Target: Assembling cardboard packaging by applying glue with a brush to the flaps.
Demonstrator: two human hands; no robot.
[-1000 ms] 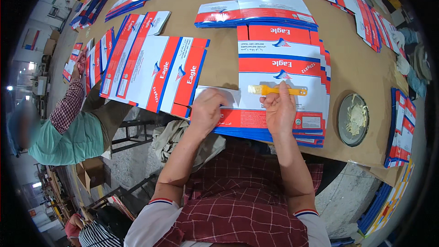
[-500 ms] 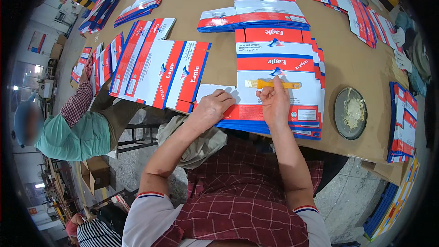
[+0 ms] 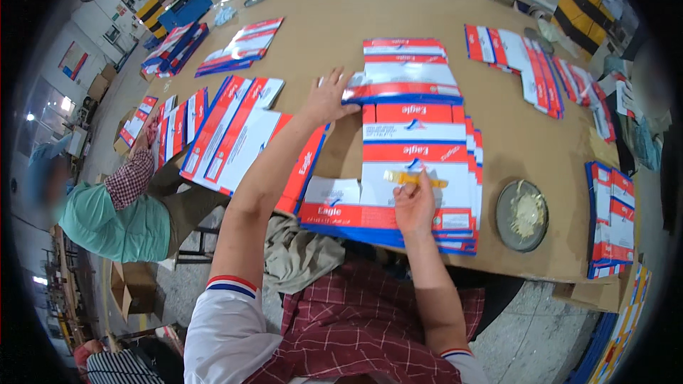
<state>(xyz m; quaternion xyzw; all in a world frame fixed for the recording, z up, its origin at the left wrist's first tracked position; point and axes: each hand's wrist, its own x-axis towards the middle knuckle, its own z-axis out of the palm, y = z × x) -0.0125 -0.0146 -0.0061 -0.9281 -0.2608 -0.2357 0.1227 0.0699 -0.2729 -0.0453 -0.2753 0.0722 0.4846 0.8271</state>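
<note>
My right hand (image 3: 415,206) pinches a yellow-handled brush (image 3: 421,180) with pale bristles, held over a near stack of flat red, white and blue cartons (image 3: 416,199). The bristles point left. My left arm stretches forward, and the left hand (image 3: 327,99) is open, fingers apart, at the left end of a farther stack of the same flat cartons (image 3: 405,75). Whether its fingertips touch that stack's white flap, I cannot tell. To the right of the near stack rests a round grey dish (image 3: 505,227) with pale, creamy paste (image 3: 530,215) in it.
Under my left forearm lie overlapping flat cartons (image 3: 238,139). More carton piles stand at the far left (image 3: 245,44), far right (image 3: 523,64) and right edge (image 3: 612,213). A person in a green top (image 3: 117,217) works at the table's left side. A grey cloth (image 3: 302,252) hangs by the near edge.
My left hand has moved forward from the near stack's left side to the far stack's left end, its fingers spreading. The right hand keeps the brush over the near stack. The view has tilted up.
</note>
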